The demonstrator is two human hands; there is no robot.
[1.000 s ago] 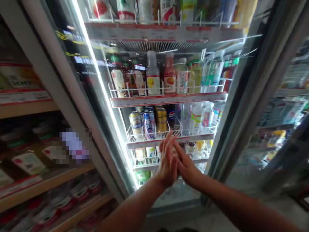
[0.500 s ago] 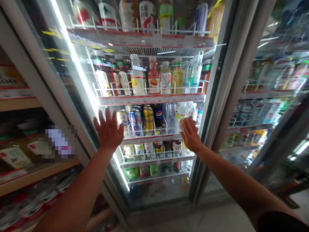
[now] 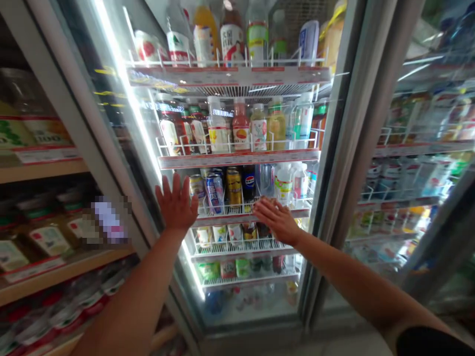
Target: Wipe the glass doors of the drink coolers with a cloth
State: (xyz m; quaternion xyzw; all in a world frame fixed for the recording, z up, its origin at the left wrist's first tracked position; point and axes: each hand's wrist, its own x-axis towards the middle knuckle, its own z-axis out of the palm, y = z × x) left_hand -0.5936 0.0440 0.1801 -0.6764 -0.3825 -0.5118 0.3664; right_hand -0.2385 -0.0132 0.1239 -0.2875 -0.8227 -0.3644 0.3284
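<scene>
My left hand (image 3: 177, 203) is raised with its fingers spread, in front of the left side of a lit drinks fridge. Nothing is in it. My right hand (image 3: 275, 217) is stretched out, palm down and tilted left, with no object visible in it. It overlaps the front edge of the can shelf; whether either hand touches the glass, I cannot tell. Between the hands stand a blue and silver can (image 3: 214, 194), a gold can (image 3: 234, 186) and a dark Pepsi bottle (image 3: 248, 182). Clear bottles with white caps (image 3: 284, 183) stand behind and above my right hand.
Higher up, a pink-red drink bottle (image 3: 241, 127) stands among others behind a wire rail. On the left, a wooden shelf (image 3: 40, 170) carries more bottles. A grey door frame (image 3: 356, 148) separates another stocked fridge on the right.
My right hand has moved left and slightly down, towards the middle of the fridge. My left hand stays spread. The whole view has shifted slightly.
</scene>
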